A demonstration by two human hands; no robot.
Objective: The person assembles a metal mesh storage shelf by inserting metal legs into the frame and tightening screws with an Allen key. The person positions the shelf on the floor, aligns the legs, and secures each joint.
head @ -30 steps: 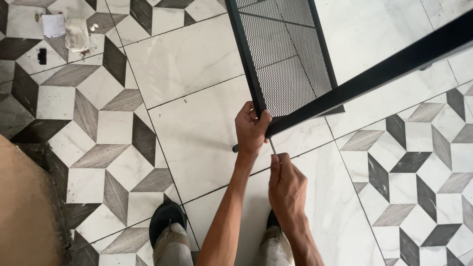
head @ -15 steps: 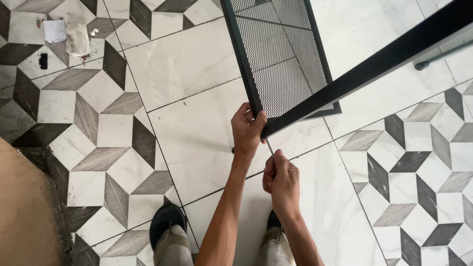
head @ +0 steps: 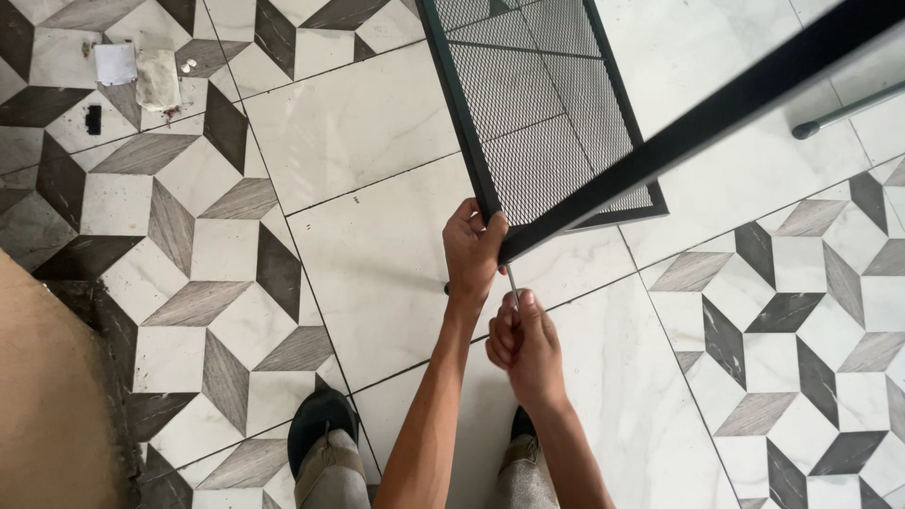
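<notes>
Since the earlier frame, right hand point(head: 526, 341) has risen closer beneath left hand point(head: 474, 247). Left grips the mesh panel's point(head: 537, 123) corner at centre frame; right pinches a thin tool point(head: 512, 283), apparently fastening; next calls for steady turning.

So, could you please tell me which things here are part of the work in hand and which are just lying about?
In use:
- left hand, gripping the corner of the black mesh panel
- right hand, holding a thin metal tool up to that corner
- black bar meeting the same corner

Lying about:
- white paper and crumpled bag on the tiled floor
- small black item
- grey rod
</notes>
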